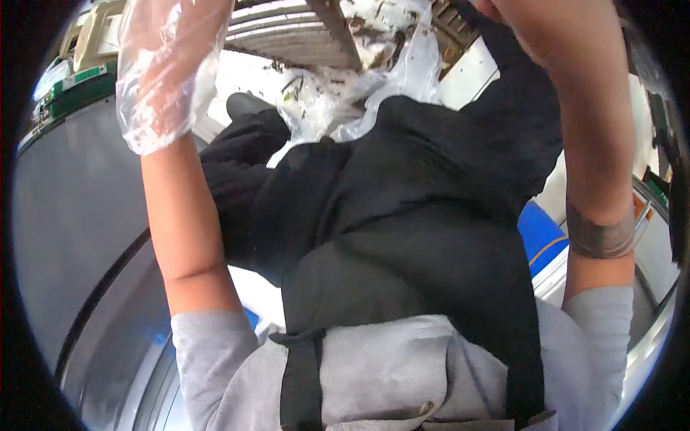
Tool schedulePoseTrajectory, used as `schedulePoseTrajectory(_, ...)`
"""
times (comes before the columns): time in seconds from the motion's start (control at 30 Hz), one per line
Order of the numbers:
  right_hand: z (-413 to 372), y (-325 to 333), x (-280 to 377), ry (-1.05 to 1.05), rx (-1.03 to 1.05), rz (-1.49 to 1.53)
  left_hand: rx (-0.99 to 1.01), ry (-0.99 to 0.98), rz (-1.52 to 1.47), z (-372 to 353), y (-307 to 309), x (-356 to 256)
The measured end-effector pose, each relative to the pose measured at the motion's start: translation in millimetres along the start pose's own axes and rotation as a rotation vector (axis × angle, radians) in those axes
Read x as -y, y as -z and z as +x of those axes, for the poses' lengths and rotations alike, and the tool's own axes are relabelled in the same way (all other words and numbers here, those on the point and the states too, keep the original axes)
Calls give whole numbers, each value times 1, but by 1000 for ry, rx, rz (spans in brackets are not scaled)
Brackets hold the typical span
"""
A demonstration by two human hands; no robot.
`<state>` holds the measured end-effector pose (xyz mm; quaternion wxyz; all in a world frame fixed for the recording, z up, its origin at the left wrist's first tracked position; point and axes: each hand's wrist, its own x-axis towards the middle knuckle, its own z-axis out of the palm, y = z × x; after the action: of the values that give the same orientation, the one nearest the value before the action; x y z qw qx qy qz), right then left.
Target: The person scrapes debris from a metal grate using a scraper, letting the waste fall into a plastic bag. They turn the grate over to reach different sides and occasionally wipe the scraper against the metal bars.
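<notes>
**A:** Start at the left. What's the left hand (162, 72) doing?

**B:** It's raised, inside a loose clear glove (144, 122). The crumpled film hides the fingers and the top edge cuts them off, so I can't tell how far they're spread. Nothing shows in it.

**A:** And next to it?

**B:** A pale slatted rack (287, 32), with dark scraps stuck along its slats. Just below it, against the black apron (402, 215), hangs a clear plastic bag (338, 100) – flecked with the same dark bits.

**A:** So how far along?

**B:** Midway, I'd judge. Some debris is in the bag already, but the rack isn't clean – scraps are left on it.

**A:** The right hand (512, 11)?

**B:** Only its heel shows at the top edge, near the bag's upper corner. Whether it pinches the bag or the rack, I can't tell. The forearm below it has a dark band (600, 241).
</notes>
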<state>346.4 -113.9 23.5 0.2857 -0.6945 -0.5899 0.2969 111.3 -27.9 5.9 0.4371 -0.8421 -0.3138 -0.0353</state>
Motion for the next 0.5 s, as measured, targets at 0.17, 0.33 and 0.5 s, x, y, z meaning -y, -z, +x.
schedulePoseTrajectory(0.17,21,-50,-68,160,-58,64,55,11,-116,2,1,8)
schedulePoseTrajectory(0.33,7,-1,-17,108,-67,144,-16,-33,-101,2,-6,8)
schedulePoseTrajectory(0.5,22,-83,-106,36,-38,87,38,-4,-224,14,4,15)
